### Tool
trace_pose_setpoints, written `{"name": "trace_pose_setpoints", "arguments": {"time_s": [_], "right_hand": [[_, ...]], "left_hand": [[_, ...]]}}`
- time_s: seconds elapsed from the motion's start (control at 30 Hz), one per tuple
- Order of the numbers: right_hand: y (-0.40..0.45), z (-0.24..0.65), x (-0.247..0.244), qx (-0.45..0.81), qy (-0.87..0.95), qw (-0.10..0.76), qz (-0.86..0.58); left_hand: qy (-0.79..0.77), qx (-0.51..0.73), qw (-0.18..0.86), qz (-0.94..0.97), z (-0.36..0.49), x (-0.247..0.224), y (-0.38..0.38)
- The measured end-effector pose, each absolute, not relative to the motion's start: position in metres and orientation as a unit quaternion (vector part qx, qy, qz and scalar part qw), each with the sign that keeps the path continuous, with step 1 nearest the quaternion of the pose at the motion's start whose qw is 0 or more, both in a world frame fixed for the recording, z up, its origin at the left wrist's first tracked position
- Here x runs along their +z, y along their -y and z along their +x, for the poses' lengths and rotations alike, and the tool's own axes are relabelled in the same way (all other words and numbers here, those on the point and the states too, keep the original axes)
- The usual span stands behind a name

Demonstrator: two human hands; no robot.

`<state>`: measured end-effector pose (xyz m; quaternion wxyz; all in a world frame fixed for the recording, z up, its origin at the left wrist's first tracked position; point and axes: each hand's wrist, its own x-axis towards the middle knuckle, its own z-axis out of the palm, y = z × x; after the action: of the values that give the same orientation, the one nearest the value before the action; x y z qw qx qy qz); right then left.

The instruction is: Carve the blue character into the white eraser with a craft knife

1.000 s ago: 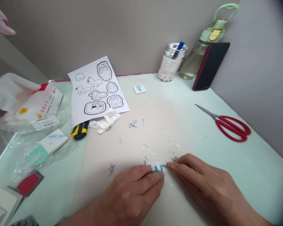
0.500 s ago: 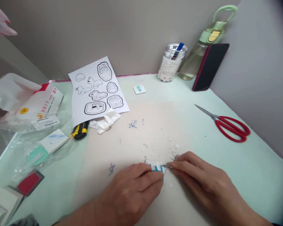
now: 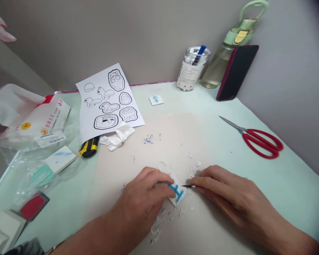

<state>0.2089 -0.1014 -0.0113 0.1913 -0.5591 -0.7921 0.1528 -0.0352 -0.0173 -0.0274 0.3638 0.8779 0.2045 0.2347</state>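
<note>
Between thumb and fingers, my left hand (image 3: 146, 194) grips a small white carving block (image 3: 181, 194) with blue marks on its top face. The block lies turned at an angle on a pale sheet (image 3: 122, 156); its left part is hidden under my fingers. My right hand (image 3: 228, 198) is closed round a carving knife (image 3: 188, 186), whose thin pointed blade is close to the block's right edge. I cannot tell whether the tip touches it. White shavings (image 3: 157, 226) lie scattered around the block and below my left hand.
Red-handled scissors (image 3: 263, 141) lie at right. Behind stand a jar of pens (image 3: 190, 74), a green bottle (image 3: 215, 63) and a phone (image 3: 238, 74). A printed sheet (image 3: 95, 117), a yellow-black cutter (image 3: 89, 147), a tissue pack (image 3: 48, 117) and a red ink pad (image 3: 34, 205) are at left.
My left hand has shifted its hold and the block has turned, so its blue marks now slant. The knife has drawn slightly off the block's top. Shavings below my left hand are now visible.
</note>
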Motion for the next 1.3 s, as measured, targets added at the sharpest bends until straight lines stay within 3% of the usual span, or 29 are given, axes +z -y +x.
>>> {"name": "trace_pose_setpoints", "arguments": {"time_s": [0.2,0.4,1.3], "right_hand": [[0.097,0.214,-0.012,0.133,0.803,0.175,-0.554],[0.092,0.212,-0.014,0.127,0.8,0.187,-0.555],[0.096,0.206,-0.016,0.157,0.813,0.222,-0.515]], "left_hand": [[-0.311,0.156,0.364,0.864,-0.026,-0.018,0.023],[-0.309,0.12,0.347,0.877,-0.021,-0.015,0.024],[-0.231,0.158,0.35,0.894,-0.032,-0.023,0.016]]}}
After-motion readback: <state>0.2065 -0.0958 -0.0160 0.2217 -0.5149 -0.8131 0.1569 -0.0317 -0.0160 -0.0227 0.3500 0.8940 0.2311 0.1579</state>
